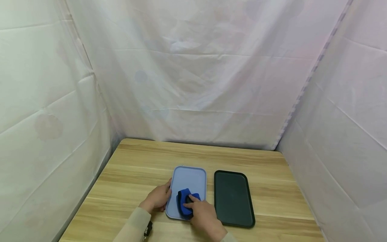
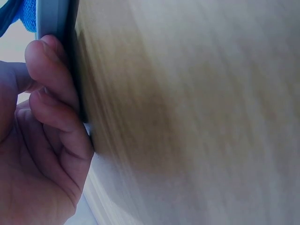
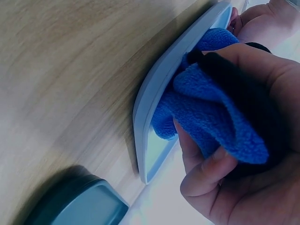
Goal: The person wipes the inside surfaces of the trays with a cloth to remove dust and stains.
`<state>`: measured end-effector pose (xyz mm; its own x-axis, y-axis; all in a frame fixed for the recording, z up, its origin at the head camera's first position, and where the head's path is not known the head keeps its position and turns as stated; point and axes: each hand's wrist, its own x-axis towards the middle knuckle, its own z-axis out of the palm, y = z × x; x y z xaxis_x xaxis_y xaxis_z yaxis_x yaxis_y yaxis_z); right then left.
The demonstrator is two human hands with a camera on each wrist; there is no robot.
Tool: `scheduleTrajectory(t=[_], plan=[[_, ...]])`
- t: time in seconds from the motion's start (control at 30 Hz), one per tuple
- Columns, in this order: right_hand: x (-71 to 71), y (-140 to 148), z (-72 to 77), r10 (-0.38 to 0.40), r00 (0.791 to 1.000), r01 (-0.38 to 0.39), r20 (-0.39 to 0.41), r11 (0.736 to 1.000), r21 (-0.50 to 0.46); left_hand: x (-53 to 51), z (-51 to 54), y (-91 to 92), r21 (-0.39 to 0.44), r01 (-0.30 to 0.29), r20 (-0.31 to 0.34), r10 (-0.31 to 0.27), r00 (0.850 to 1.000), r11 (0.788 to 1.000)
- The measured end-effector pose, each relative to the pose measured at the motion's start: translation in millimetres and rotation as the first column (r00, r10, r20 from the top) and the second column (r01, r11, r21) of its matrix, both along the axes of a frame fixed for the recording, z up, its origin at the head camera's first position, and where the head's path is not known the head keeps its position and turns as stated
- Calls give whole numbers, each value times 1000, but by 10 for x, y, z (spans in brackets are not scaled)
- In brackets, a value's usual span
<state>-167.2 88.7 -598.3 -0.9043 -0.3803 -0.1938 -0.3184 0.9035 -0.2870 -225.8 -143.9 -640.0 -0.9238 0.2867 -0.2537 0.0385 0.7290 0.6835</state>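
A light blue tray (image 1: 189, 176) lies on the wooden table. My left hand (image 1: 158, 196) grips its left edge; in the left wrist view the curled fingers (image 2: 51, 70) pinch the rim. On the near part of that tray is a folded blue cloth with a black edge (image 1: 185, 201). My right hand (image 1: 204, 215) holds this cloth bunched against the tray's surface. In the right wrist view the cloth (image 3: 201, 108) is gathered in folds between thumb and fingers.
To the right of the light blue tray lies a dark green tray (image 1: 232, 198), a narrow gap apart. The wooden table (image 1: 136, 161) is bounded by pale curtains (image 1: 193, 84) at the back and both sides.
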Motion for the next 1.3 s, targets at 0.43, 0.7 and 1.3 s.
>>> scheduleTrajectory(t=[0.43,0.7,1.3], plan=[[27,48,-11,-93,996,93,7,996,-2,-13,-36,-5,-16,5,-21,-6,1000,1000],[65,29,-67,-168,985,166,-33,984,-59,-13,-22,-5,-4,8,-16,-8,1000,1000],[90,-175,-175,-245,954,243,-170,969,-32,-22,-5,-27,11,14,4,-14,1000,1000]])
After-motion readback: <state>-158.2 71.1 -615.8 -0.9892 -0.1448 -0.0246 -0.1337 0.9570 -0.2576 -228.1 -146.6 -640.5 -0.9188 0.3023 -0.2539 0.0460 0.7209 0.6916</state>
